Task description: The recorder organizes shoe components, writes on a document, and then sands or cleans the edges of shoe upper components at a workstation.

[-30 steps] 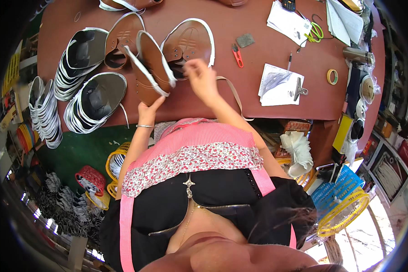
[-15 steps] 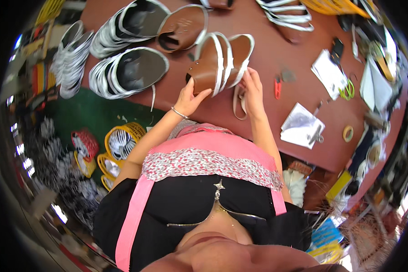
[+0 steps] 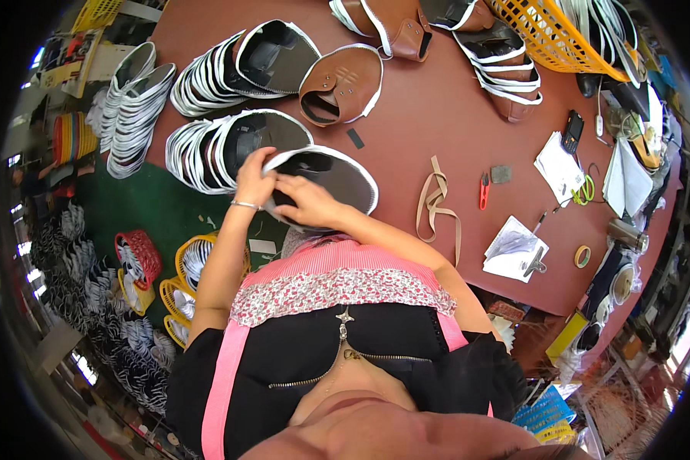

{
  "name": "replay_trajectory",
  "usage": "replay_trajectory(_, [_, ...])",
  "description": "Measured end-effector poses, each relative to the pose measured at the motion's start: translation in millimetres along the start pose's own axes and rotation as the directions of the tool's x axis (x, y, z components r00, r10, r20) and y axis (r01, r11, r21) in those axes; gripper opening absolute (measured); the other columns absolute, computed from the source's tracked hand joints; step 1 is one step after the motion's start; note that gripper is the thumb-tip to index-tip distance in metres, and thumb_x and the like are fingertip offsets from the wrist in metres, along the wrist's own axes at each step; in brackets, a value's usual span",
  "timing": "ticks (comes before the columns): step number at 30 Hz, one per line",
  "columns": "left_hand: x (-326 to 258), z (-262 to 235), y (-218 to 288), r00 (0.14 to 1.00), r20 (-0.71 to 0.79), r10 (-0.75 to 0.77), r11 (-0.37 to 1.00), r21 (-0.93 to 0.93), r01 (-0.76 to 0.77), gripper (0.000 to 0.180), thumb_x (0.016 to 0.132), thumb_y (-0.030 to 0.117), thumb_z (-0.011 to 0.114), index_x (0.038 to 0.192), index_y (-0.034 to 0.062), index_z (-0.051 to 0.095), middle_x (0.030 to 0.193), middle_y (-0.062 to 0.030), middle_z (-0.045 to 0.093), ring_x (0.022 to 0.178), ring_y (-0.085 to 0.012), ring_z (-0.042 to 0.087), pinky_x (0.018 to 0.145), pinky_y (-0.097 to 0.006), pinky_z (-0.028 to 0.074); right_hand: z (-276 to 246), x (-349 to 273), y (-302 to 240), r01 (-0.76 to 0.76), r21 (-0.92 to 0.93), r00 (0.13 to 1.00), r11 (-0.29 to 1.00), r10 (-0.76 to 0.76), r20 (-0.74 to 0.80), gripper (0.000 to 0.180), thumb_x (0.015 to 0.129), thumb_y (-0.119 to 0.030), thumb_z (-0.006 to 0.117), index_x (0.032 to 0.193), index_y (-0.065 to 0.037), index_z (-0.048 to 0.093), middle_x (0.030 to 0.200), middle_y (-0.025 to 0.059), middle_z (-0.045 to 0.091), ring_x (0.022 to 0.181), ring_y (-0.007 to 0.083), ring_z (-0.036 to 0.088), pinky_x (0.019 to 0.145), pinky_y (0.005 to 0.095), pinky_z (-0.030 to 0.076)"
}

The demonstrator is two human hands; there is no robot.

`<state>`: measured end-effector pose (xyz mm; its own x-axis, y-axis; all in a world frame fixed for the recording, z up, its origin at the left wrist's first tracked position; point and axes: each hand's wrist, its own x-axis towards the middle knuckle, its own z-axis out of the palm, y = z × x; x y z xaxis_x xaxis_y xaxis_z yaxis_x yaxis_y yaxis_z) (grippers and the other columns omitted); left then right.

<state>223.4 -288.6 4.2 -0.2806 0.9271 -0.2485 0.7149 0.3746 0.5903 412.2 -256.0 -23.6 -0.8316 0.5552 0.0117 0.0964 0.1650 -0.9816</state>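
Observation:
At the table's near left edge, my left hand (image 3: 254, 180) grips the left end of a shoe upper (image 3: 337, 176) with a dark inside and white edging. From the right, my right hand (image 3: 308, 202) reaches across, its fingers bent over the same upper close to the left hand. Part of the upper lies hidden under both hands. Just behind it is a nested stack of uppers (image 3: 207, 157) with white rims. A single brown upper (image 3: 341, 84) with punched slits rests farther back, beside a second nested stack (image 3: 280, 57).
On the red-brown table (image 3: 406, 115) lie a tan strap (image 3: 435, 201), red snips (image 3: 484, 190), papers with a clip (image 3: 514, 249) and a tape roll (image 3: 582, 256). More uppers (image 3: 502, 69) and a yellow basket (image 3: 560, 38) stand at the back right. Filled baskets (image 3: 178, 297) sit below left.
Both hands have moved left with the brown uppers, which now show their dark inside. The tan strap, earlier by my right hand, lies loose on the table.

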Motion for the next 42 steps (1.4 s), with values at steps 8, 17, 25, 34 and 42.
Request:
replay_trajectory(8, [47, -24, -34, 0.984, -0.127, 0.126, 0.716, 0.698, -0.002, 0.073, 0.079, 0.005, 0.064, 0.147, 0.0060, 0.039, 0.139, -0.0189, 0.047, 0.125, -0.0382, 0.046, 0.101, -0.048, 0.045, -113, 52, 115, -0.193, 0.806, 0.203, 0.559, 0.827, -0.525, 0.032, 0.092, -0.028, 0.069, 0.114, -0.007, 0.060, 0.100, 0.0036, 0.063, 0.089, 0.0155, 0.057, 0.076, 0.0291, 0.046])
replay_trajectory(17, [113, 8, 36, 0.876, 0.133, 0.465, 0.810, 0.335, -0.481, 0.067, 0.074, 0.032, 0.079, 0.130, 0.0061, 0.053, 0.129, -0.0120, 0.052, 0.121, -0.0351, 0.046, 0.106, -0.049, 0.034, -127, 92, 99, -0.283, 0.729, 0.588, 0.623, 0.713, -0.381, 0.021, 0.091, -0.017, 0.070, 0.109, -0.006, 0.068, 0.094, -0.0010, 0.066, 0.092, 0.0068, 0.057, 0.077, 0.0248, 0.045])
replay_trajectory(25, [182, 3, 48, 0.828, 0.073, 0.557, 0.822, -0.196, -0.536, 0.016, 0.092, 0.020, 0.064, 0.099, 0.0052, 0.062, 0.097, -0.0120, 0.063, 0.092, -0.0314, 0.062, 0.099, -0.046, 0.043, -269, 59, 161, -0.137, 0.600, 0.062, 0.788, 0.612, -0.789, 0.049, 0.099, -0.026, 0.060, 0.139, -0.001, 0.045, 0.128, 0.0141, 0.056, 0.117, 0.0221, 0.055, 0.101, 0.0375, 0.042])
replay_trajectory(34, [243, -63, 37, 0.867, -0.297, 0.400, 0.857, 0.458, -0.238, 0.071, 0.083, 0.044, 0.073, 0.131, -0.0033, 0.050, 0.126, -0.0218, 0.051, 0.113, -0.0399, 0.051, 0.096, -0.047, 0.043, -321, 144, 149, -0.405, 0.336, 0.529, 0.850, 0.518, -0.672, 0.091, 0.074, -0.036, 0.088, 0.145, -0.003, 0.042, 0.086, 0.0052, 0.061, 0.065, 0.0115, 0.061, 0.049, 0.0230, 0.047])
replay_trajectory(42, [276, -75, 55, 0.765, -0.262, 0.589, 0.681, 0.671, -0.294, 0.054, 0.072, -0.005, 0.062, 0.124, 0.0093, 0.061, 0.130, -0.0153, 0.053, 0.116, -0.0377, 0.052, 0.095, -0.044, 0.048, -401, 167, 167, -0.195, 0.500, 0.870, 0.844, 0.385, -0.309, 0.065, 0.081, -0.030, 0.081, 0.133, -0.008, 0.047, 0.150, 0.0187, 0.041, 0.131, 0.0286, 0.045, 0.111, 0.0414, 0.031])
